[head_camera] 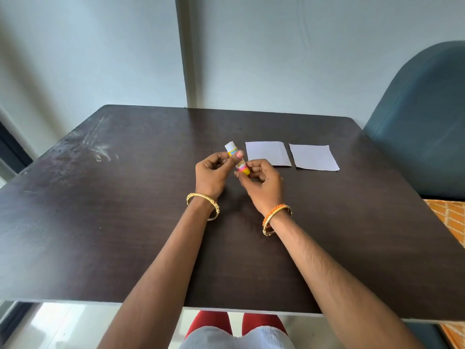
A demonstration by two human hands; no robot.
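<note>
Both hands grip glue stick [237, 158]: left hand [214, 172] upper, right hand [259, 183] lower.

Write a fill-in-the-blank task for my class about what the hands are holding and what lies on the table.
1. The left hand and the right hand together hold a yellow glue stick whose cap is ____.
2. On the dark table lie ____ white paper squares.
3. The paper squares lie to the ____ of the glue stick.

Missing words: white; two; right
</note>
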